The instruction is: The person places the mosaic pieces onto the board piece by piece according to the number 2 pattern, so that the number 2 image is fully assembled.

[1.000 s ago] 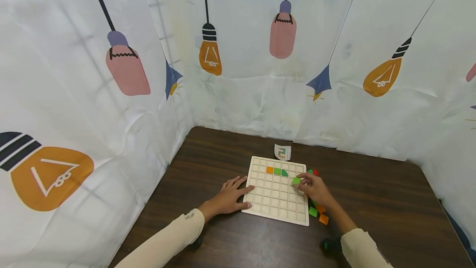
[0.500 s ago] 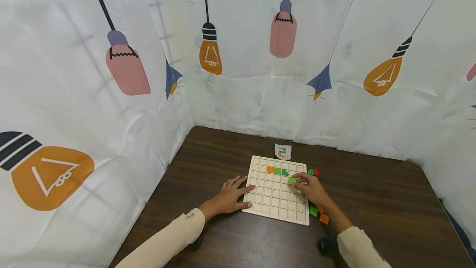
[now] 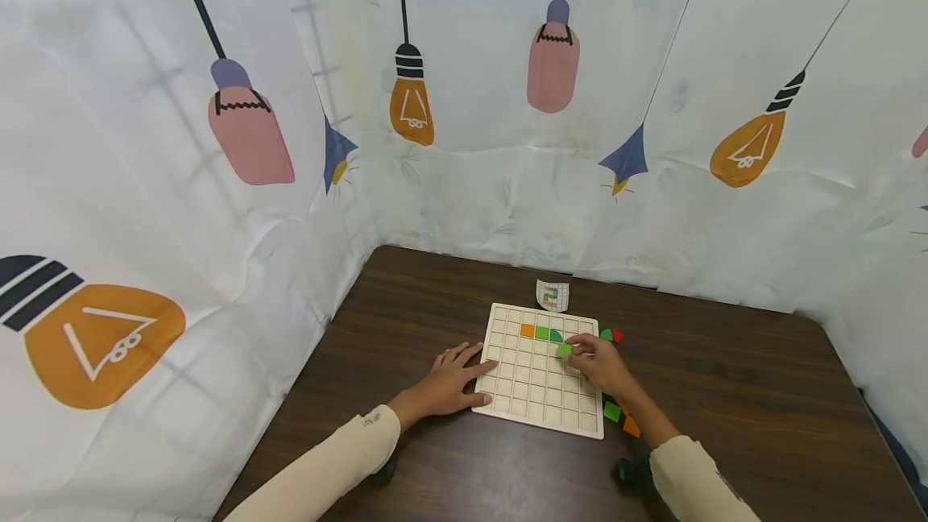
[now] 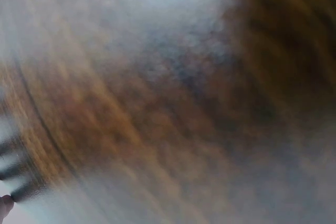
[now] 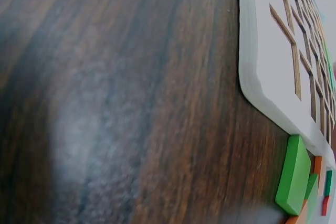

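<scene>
A light wooden grid board lies flat on the brown table. In one of its upper rows an orange square tile, a green square tile and a dark green rounded tile sit side by side. My right hand pinches a light green tile just below the rounded one, close over the board. My left hand rests with spread fingers on the board's left edge. The left wrist view is mostly blurred table, with a fingertip at its lower left.
Loose tiles lie along the board's right side, among them a green block and a red piece. A small paper with a coloured grid pattern stands behind the board. A printed white curtain surrounds the table.
My right hand has moved left over the board with the light green tile, from near the right edge to below the rounded tile. My left hand has stayed in place.
</scene>
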The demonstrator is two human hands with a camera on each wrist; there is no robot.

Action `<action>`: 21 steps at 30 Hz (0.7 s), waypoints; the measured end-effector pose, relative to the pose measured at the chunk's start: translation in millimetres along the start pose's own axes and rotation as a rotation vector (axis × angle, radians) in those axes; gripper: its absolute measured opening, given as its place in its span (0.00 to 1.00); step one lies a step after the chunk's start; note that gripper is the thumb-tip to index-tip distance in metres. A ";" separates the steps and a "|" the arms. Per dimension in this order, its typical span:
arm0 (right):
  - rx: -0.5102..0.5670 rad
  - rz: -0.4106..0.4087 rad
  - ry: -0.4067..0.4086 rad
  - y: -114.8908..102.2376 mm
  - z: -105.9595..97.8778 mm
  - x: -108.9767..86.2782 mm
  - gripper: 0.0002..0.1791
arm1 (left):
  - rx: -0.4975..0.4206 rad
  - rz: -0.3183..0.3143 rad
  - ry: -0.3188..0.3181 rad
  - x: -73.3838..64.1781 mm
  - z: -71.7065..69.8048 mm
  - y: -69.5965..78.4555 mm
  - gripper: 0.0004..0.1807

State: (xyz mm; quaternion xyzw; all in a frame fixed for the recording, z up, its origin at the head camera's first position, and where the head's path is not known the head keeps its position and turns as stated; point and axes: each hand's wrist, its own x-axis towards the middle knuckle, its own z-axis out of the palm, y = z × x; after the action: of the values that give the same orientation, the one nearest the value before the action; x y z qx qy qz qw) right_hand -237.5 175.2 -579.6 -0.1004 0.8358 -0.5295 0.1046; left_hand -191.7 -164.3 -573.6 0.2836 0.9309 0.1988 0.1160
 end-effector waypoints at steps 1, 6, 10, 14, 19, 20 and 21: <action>-0.008 0.001 0.004 -0.3 0.7 0.7 0.19 | -0.001 0.000 -0.001 -0.1 -0.2 0.3 0.36; -0.031 -0.007 0.012 -2.2 3.0 1.8 0.19 | -0.004 -0.003 -0.002 -0.3 -1.3 1.6 0.36; -0.078 0.004 0.026 -3.6 5.8 2.2 0.19 | 0.000 -0.004 0.000 0.0 -1.2 1.9 0.36; -0.157 0.002 0.051 -6.4 8.1 3.1 0.18 | -0.003 -0.004 -0.001 0.4 -1.2 1.6 0.36; -0.172 -0.021 0.062 -8.5 10.3 4.1 0.16 | -0.003 -0.006 -0.004 0.5 -1.3 1.6 0.36; -0.179 -0.027 0.064 -8.7 10.7 4.4 0.16 | -0.003 -0.007 -0.004 0.5 -1.2 1.5 0.36; -0.181 -0.027 0.069 -8.9 11.4 4.8 0.15 | -0.004 -0.007 -0.003 0.5 -1.2 1.5 0.36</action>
State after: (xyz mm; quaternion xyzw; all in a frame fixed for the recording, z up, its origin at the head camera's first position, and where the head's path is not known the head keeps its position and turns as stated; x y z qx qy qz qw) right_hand -238.4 160.3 -576.6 -0.1024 0.8819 -0.4563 0.0593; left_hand -191.7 -163.1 -571.9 0.2804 0.9314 0.1996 0.1189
